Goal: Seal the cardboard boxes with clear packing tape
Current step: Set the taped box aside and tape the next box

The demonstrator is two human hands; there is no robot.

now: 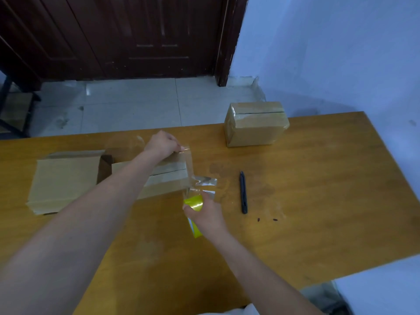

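Tape strip (190, 169) running front-to-back over box (168, 176), roll (194, 204) nearest

a wooden table (318, 201) with an orange-brown top filled the foreground, its surface marked by darker stains. beyond it lay pale glossy floor tiles (136, 105). a dark brown panelled door (141, 35) stood behind, and a light blue wall (329, 53) rose on the right. a black metal frame (9, 98) stood at far left.
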